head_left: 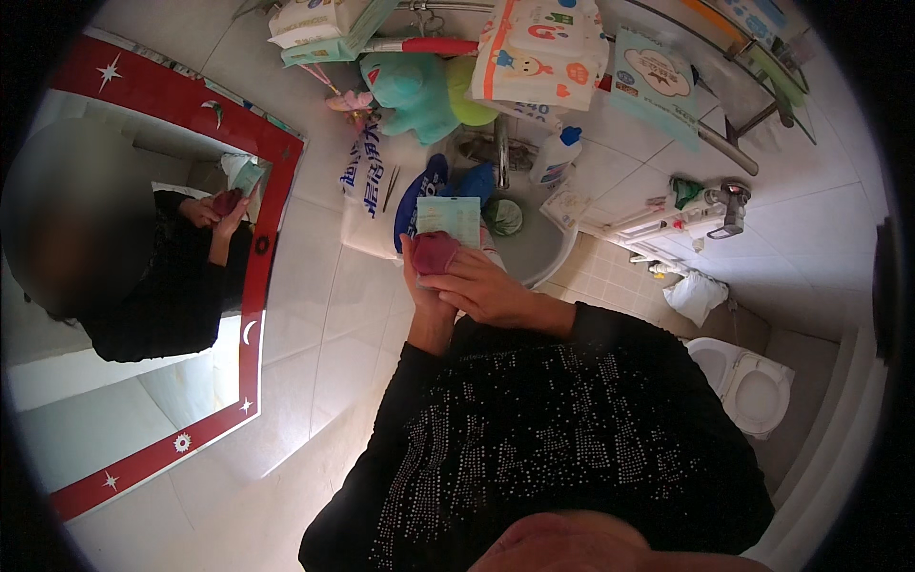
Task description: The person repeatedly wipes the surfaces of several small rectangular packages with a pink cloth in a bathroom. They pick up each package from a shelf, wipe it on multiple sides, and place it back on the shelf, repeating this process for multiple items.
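Observation:
Held before my chest is a small maroon bundle (436, 252) that looks like folded cloth. My left hand (425, 297) cups it from the left and below, its fingers closed around it. From the right, my right hand (484, 290) presses its fingers against the bundle's lower side. Just beyond the bundle shows a pale green flat packet (452, 217) with print on it. I cannot tell if it is held or lies behind.
Past my hands are a sink (545, 255), its faucet (501, 153) and a white bottle with a blue cap (556, 157). Overhead, a rack carries packages and a teal plush toy (412, 93). A red-framed mirror (270, 238) hangs left; a toilet (761, 393) stands right.

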`<state>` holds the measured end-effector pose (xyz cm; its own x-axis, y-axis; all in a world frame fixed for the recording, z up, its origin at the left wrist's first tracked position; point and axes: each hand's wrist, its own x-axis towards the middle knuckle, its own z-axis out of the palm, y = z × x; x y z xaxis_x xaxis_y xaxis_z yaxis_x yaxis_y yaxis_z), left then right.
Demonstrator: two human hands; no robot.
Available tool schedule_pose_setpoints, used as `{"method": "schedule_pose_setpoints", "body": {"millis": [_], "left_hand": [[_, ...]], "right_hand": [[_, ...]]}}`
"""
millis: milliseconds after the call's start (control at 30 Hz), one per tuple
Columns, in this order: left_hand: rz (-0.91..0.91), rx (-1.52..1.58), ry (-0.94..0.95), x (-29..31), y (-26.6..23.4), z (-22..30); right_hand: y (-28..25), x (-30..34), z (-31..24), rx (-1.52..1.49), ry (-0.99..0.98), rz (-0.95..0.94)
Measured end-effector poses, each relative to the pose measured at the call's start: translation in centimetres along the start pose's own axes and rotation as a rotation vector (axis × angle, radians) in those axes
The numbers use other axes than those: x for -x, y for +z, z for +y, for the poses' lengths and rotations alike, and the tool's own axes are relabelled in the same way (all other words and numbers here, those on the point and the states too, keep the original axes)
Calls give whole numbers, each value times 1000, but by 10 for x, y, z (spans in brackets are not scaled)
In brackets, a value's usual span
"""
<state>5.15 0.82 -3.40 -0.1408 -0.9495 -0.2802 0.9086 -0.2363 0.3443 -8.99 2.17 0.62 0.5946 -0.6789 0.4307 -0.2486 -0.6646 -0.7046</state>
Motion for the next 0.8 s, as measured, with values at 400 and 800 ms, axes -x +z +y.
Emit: {"method": "schedule_pose_setpoints", "body": {"millis": [400, 800], "left_hand": [[-111, 63, -48, 7, 19, -6], [-42, 19, -115, 15, 35, -1]], "right_hand": [[7, -4, 12, 187, -19, 72], [-39, -15, 78, -1081, 779, 581]]}}
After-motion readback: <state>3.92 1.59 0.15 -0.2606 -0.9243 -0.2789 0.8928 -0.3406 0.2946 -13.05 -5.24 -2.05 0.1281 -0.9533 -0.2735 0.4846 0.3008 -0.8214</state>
